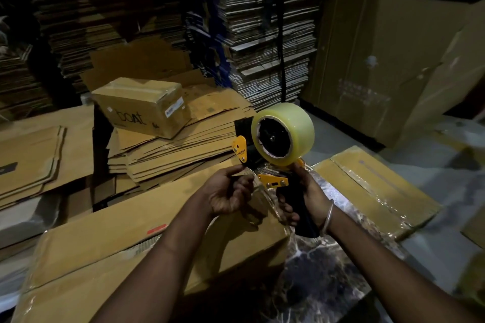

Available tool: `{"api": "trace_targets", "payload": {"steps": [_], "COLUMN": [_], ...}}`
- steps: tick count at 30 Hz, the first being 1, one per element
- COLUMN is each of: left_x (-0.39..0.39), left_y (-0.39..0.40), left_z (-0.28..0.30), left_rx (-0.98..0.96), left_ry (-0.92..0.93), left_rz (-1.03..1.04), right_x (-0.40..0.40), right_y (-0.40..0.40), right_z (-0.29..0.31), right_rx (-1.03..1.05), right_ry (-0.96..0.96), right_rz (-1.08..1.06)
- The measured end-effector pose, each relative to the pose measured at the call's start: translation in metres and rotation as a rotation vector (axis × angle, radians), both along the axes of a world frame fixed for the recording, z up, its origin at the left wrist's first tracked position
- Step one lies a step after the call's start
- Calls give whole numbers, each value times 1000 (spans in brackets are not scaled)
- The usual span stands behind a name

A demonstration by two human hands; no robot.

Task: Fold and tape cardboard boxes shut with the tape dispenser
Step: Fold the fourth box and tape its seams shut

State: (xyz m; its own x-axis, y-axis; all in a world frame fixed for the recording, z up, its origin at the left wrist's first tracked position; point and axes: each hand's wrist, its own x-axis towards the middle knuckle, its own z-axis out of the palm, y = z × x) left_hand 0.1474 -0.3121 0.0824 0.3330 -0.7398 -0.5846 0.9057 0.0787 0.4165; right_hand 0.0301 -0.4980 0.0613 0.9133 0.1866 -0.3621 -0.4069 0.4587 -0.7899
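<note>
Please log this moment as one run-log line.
right hand: grips black-and-yellow tape dispenser handle | left hand: pinches clear tape end | long brown cardboard box: below, seam untaped

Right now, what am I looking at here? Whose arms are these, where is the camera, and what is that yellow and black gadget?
No machine here: these are a person's own arms, filmed by a camera worn on their head, looking down. The right hand grips the black handle of a tape dispenser, which carries a big roll of clear tape. The left hand pinches the loose tape end at its front. Below lies a long cardboard box. Behind it sit flattened cartons with a small taped box on top. The room is dim.
</note>
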Motion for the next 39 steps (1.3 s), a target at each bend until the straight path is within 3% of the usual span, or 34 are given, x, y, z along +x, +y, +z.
{"api": "trace_targets", "payload": {"steps": [11, 16, 19, 23, 25, 29, 32, 36, 39], "left_x": [5, 3, 16, 30, 30, 38, 46, 52, 59], "left_y": [-10, -14, -7, -7, -14, -17, -20, -29, -37], "left_z": [-7, 5, 2, 16, 21, 11, 3, -2, -4], "left_rx": [83, 181, 299, 737, 835, 712, 549, 627, 752], "left_ry": [57, 29, -148, -707, -868, -726, -548, -543, -623], "left_rz": [-9, 169, 102, -218, -285, -393, -317, -264, -337], "right_x": [-6, -6, -6, -15, -19, -23, -24, -21, -20], "right_y": [-6, -7, -7, 4, 12, 18, 14, 11, 14], "right_z": [1, -5, -10, -23, -27, -20, -13, -9, -9], "right_rx": [-104, -119, -122, -191, -221, -255, -221, -209, -238], "right_ry": [-25, -8, 56, 153, 191, 181, 186, 181, 213], "right_rz": [-49, -49, -32, -17, -41, -143, -169, -165, -201]}}
